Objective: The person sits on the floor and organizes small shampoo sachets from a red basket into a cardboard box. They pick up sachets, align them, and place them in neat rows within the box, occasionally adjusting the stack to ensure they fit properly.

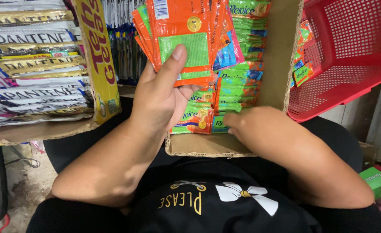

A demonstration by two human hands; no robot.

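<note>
left hand (158,92) grips orange sachets (182,34)

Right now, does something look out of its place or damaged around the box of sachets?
Yes. A few loose sachets lie in the red basket, apart from the rows in the cardboard box. The box's near edge is frayed. The left hand holds an orange sachet stack.
</note>
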